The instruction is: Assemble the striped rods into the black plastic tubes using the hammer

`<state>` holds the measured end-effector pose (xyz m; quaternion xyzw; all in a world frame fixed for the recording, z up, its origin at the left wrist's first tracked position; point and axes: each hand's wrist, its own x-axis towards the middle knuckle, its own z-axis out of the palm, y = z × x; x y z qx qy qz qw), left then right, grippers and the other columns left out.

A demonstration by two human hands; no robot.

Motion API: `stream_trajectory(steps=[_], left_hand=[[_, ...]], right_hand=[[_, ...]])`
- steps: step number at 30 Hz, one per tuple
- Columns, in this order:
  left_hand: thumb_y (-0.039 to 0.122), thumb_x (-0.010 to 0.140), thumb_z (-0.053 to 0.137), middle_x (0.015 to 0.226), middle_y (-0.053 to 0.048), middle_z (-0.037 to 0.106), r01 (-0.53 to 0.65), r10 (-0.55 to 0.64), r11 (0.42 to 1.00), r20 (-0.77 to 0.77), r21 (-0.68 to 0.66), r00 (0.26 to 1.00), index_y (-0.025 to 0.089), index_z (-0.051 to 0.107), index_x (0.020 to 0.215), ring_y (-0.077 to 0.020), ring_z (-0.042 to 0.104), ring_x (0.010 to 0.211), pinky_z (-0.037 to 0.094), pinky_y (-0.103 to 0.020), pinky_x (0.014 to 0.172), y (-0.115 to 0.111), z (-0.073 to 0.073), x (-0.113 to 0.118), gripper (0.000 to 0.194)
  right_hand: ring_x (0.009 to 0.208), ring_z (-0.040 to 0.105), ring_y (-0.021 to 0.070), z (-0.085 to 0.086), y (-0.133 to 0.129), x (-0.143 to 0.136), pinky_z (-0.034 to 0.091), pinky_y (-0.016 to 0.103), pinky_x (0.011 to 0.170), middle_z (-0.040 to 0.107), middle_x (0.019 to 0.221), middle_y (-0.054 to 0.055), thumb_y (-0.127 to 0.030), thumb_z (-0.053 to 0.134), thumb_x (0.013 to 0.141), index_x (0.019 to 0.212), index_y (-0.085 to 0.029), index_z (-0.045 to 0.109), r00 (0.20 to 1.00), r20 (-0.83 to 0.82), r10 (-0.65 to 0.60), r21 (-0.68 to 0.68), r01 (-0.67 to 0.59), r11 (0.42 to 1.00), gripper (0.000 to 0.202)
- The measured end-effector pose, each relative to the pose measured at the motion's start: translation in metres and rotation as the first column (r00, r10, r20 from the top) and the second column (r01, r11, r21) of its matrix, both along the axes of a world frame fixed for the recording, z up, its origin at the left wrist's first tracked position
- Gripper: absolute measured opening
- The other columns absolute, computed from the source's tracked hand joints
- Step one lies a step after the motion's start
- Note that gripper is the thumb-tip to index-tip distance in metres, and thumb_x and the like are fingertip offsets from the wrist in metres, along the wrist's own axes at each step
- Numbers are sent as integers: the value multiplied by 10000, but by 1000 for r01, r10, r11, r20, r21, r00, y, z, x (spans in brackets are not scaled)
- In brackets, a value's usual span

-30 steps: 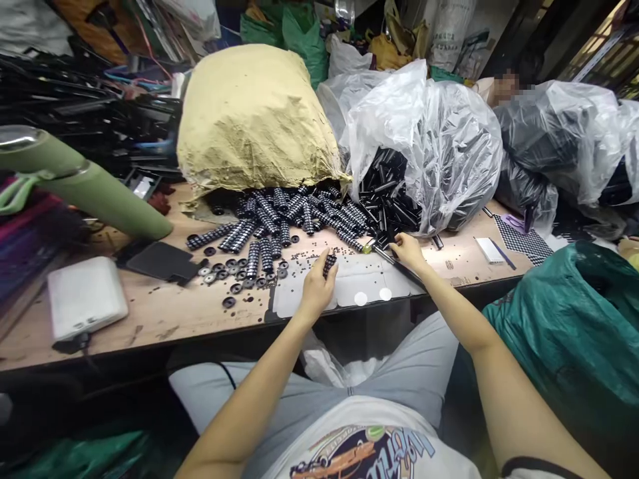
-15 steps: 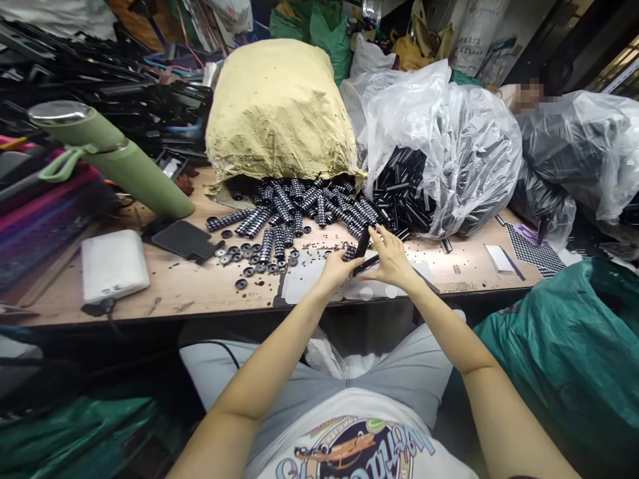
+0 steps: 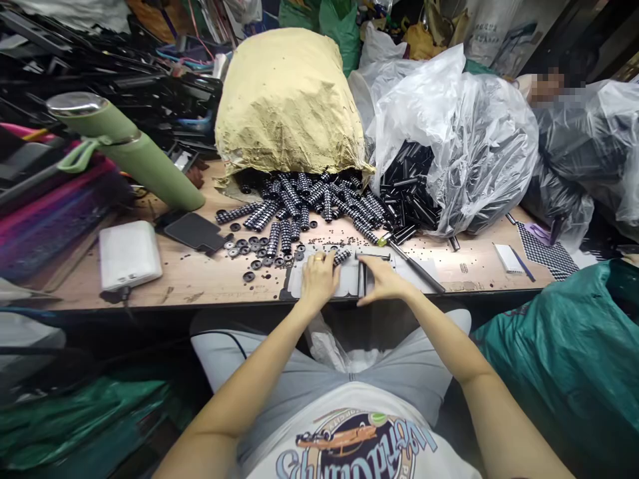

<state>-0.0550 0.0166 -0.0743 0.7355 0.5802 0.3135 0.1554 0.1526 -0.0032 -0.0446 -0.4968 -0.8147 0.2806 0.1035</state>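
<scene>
Head view shows me work that is, I judge, in the middle and not at its end. Many banded cylinders (image 3: 294,199) lie in a loose heap before the yellow sack (image 3: 292,100), but whether they are finished or waiting, I cannot tell. Plain black tubes (image 3: 407,189) fill the mouth of the clear plastic bag (image 3: 489,153), so much material seems to be left.

The left hand (image 3: 317,283) (it wears a ring) is closed on one short banded piece (image 3: 342,257), above the white sheet (image 3: 348,285) at the table's front edge. The long axis of this piece lies slanting: its free end points away from the person and to the right, while its other end is hidden by the hand.

The right hand (image 3: 384,281) is spread open, thumb well apart from the fingers. Near its fingertips, one dark tube (image 3: 361,278) points toward the person, and another tube (image 3: 374,257) lies crosswise beyond it. Whether the fingers touch them, I cannot see clearly.
</scene>
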Motion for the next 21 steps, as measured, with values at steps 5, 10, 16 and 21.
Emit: stream_trajectory(steps=[5, 10, 16, 21], left_hand=[[237, 856, 516, 947, -136, 626, 25, -29, 992, 34, 122, 999, 139, 613, 1050, -267, 578, 934, 458, -402, 835, -21, -3, -20, 238], [442, 778, 656, 853, -51, 611, -60, -12, 994, 615, 96, 788, 176, 595, 874, -176, 587, 828, 479, -307, 774, -6, 15, -9, 290], [560, 779, 598, 600, 68, 469, 355, 199, 895, 954, -270, 224, 184, 543, 1038, -46, 378, 374, 286, -169, 361, -3, 44, 27, 460], [505, 788, 592, 485, 90, 437, 502, 278, 784, 930, -364, 240, 181, 551, 1193, -50, 326, 295, 206, -156, 303, -18, 59, 34, 520]], right_hand=[[1366, 269, 357, -9, 16, -3, 212, 542, 1119, 323, 1468, 180, -583, 801, 518, 1451, -169, 279, 965, 96, -244, 83, 236, 968, 1147], [1407, 196, 336, 0, 3, -4, 195, 519, 1150, 258, 1489, 188, -454, 818, 557, 1481, -159, 181, 966, 9, -258, 61, 257, 965, 1160], [1423, 194, 285, 14, -20, -7, 258, 471, 1159, 220, 1492, 164, -400, 836, 564, 1484, -204, 114, 950, -299, -87, 147, 136, 980, 1186], [1398, 271, 295, 26, -27, -15, 282, 477, 1154, 279, 1465, 154, -528, 850, 510, 1470, -227, 121, 904, -425, 51, 306, 90, 948, 1242]])
